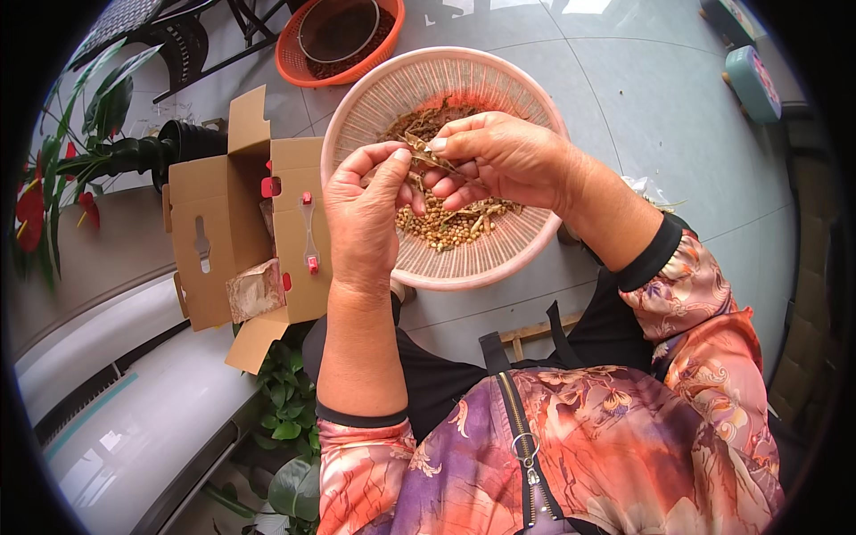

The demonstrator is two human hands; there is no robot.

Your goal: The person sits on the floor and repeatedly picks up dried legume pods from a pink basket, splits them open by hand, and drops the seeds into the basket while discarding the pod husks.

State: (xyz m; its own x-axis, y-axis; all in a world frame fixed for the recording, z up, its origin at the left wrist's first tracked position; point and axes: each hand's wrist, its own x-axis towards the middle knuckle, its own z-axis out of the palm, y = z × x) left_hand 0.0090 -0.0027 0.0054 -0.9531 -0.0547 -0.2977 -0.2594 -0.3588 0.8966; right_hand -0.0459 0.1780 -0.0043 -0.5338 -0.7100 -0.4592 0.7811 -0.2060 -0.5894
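A dry, brown bean pod (426, 155) is pinched between both hands above a round pink plastic basket (528, 251). My left hand (371, 187) grips its left end with thumb and forefinger. Thumb and fingers of my right hand (501, 157) hold the other end. The pod looks split along its length. Below, loose tan beans (441, 224) lie in the basket, some hidden by the hands. Dry pods and stalks (428, 120) are heaped toward the basket's far side.
An open cardboard box (251, 200) stands left of the basket. Behind it an orange basket (294, 57) holds a sieve (339, 30) over dark red contents. Potted plants (284, 394) and a white appliance (154, 408) line the left side. A small teal stool (752, 83) is far right.
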